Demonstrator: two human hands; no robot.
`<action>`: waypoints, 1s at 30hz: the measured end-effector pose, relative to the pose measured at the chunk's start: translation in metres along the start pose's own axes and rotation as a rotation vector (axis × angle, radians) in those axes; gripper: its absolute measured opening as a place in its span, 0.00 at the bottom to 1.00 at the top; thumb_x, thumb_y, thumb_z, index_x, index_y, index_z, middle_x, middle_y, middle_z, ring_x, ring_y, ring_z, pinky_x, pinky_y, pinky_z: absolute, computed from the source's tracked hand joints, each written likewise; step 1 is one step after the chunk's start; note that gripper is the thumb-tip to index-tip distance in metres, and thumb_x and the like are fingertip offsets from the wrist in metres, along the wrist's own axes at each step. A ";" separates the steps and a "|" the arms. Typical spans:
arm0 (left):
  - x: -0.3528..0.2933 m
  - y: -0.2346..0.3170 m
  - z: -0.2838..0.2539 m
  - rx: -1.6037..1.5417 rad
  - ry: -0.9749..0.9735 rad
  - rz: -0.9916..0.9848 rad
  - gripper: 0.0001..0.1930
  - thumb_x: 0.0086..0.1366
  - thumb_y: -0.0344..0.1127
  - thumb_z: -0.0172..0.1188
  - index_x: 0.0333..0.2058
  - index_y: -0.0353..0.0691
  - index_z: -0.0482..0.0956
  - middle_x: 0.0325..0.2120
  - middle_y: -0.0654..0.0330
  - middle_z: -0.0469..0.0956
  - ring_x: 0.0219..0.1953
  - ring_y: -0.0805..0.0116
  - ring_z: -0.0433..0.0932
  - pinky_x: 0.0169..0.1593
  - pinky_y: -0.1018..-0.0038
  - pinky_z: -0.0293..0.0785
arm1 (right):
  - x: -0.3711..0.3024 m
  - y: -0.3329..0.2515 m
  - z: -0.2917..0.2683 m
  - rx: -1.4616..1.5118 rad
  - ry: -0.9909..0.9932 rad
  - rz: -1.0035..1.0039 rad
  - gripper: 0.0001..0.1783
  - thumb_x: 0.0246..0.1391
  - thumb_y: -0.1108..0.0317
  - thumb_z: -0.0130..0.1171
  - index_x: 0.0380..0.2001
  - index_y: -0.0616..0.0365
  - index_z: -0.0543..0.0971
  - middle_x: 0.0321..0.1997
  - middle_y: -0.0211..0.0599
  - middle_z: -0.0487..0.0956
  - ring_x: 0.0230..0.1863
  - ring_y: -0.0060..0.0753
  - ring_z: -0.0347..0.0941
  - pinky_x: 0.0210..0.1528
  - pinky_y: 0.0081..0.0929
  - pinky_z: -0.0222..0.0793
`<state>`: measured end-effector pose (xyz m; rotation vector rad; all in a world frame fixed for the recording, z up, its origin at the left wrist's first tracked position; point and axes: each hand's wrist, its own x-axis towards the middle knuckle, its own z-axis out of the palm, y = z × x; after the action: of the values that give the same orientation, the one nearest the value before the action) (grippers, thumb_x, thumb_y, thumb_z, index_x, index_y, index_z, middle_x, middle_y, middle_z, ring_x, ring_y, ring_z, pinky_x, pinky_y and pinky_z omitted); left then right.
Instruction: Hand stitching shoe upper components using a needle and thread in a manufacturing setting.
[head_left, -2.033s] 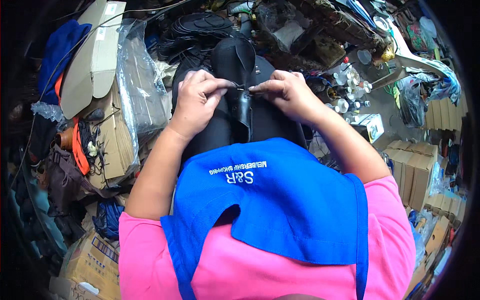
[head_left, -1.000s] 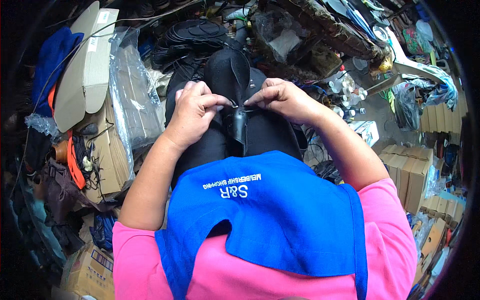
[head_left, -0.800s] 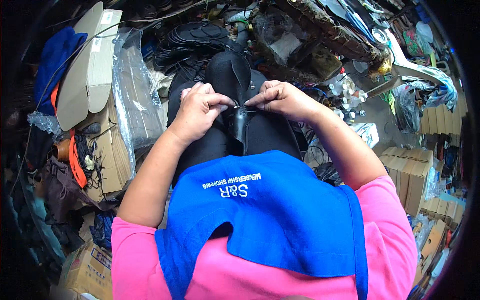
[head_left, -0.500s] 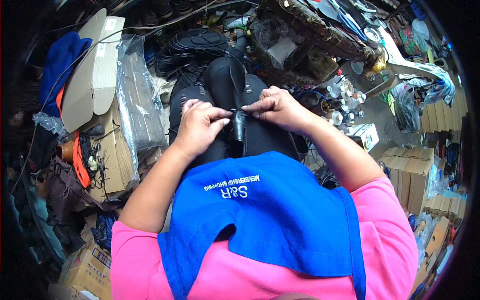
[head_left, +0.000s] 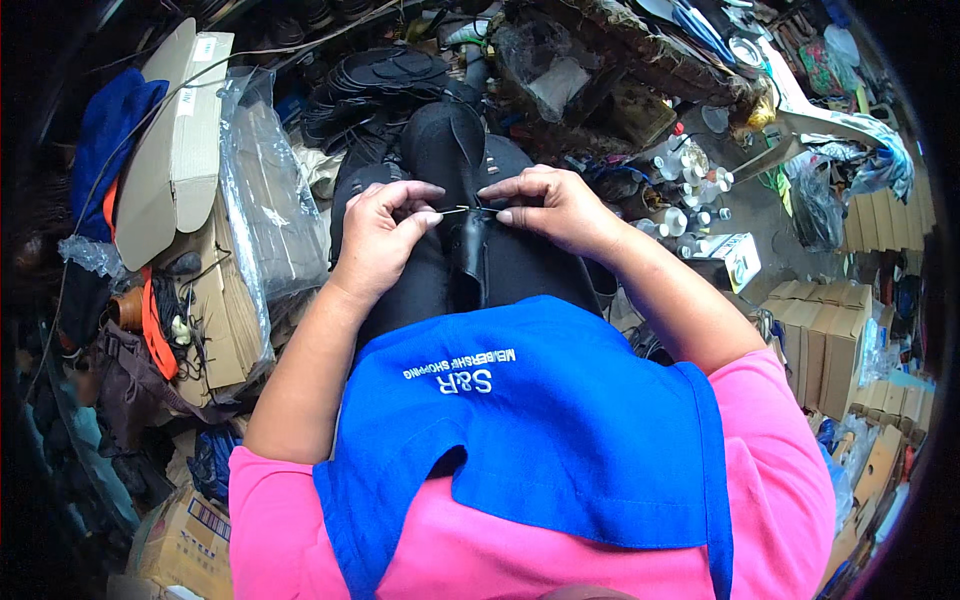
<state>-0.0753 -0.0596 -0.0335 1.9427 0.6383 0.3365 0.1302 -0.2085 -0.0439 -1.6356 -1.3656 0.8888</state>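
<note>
Over my lap, my left hand (head_left: pixel 385 225) pinches one end of a thin, pale, needle-like piece (head_left: pixel 455 210) between thumb and fingertips. From the other side my right hand (head_left: pixel 552 210) closes thumb and forefinger on a dark thread-like strand (head_left: pixel 484 209) that runs up to that piece. Just below both lies a shiny black leather-like piece (head_left: pixel 471 255), upright between my thighs. A larger dull black curved form (head_left: pixel 440 140) rises beyond it; whether they are joined I cannot tell.
Flattened cardboard (head_left: pixel 165 170) and a plastic-wrapped stack (head_left: pixel 268 190) stand at left. Black sole-shaped sheets (head_left: pixel 385 85) are piled ahead. Small white bottles (head_left: pixel 685 180) crowd the right, with cardboard boxes (head_left: pixel 815 340) behind. A blue apron (head_left: pixel 560 430) covers my lap.
My hands were close together at the top of the shiny black piece. They have drawn slightly apart and up, and the thin pale piece now shows between them.
</note>
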 end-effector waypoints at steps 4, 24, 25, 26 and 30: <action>-0.008 0.001 0.003 -0.071 0.056 -0.002 0.11 0.54 0.26 0.66 0.38 0.37 0.81 0.30 0.63 0.80 0.34 0.75 0.77 0.43 0.75 0.71 | -0.001 -0.005 -0.002 -0.062 0.003 -0.001 0.17 0.49 0.69 0.67 0.45 0.49 0.83 0.31 0.32 0.79 0.37 0.27 0.73 0.42 0.28 0.68; -0.013 0.018 0.004 0.184 0.190 0.252 0.09 0.49 0.28 0.68 0.30 0.39 0.78 0.24 0.61 0.82 0.29 0.67 0.80 0.43 0.70 0.70 | 0.003 -0.006 0.001 -0.349 0.095 -0.236 0.14 0.46 0.69 0.68 0.39 0.51 0.84 0.29 0.37 0.80 0.33 0.36 0.76 0.40 0.31 0.70; -0.008 0.015 0.004 0.145 0.179 0.227 0.09 0.49 0.27 0.68 0.30 0.39 0.78 0.24 0.60 0.82 0.29 0.67 0.80 0.43 0.70 0.70 | 0.006 -0.006 0.002 -0.364 0.100 -0.256 0.14 0.45 0.69 0.68 0.39 0.51 0.84 0.29 0.38 0.81 0.33 0.38 0.76 0.39 0.32 0.71; -0.004 0.009 0.005 0.039 0.172 0.149 0.08 0.51 0.26 0.67 0.31 0.38 0.78 0.24 0.60 0.82 0.29 0.70 0.80 0.41 0.72 0.72 | 0.008 -0.002 0.002 -0.332 0.087 -0.235 0.14 0.46 0.69 0.68 0.39 0.52 0.84 0.31 0.38 0.82 0.35 0.37 0.77 0.39 0.32 0.71; 0.002 -0.003 0.006 -0.095 0.078 -0.001 0.10 0.55 0.24 0.66 0.35 0.36 0.75 0.30 0.64 0.78 0.33 0.79 0.76 0.39 0.82 0.72 | 0.011 -0.001 0.003 -0.264 0.066 -0.184 0.14 0.46 0.69 0.68 0.39 0.53 0.84 0.33 0.38 0.82 0.35 0.36 0.78 0.40 0.32 0.72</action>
<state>-0.0717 -0.0622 -0.0384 1.8456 0.6623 0.4354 0.1289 -0.1967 -0.0450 -1.6843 -1.6105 0.5603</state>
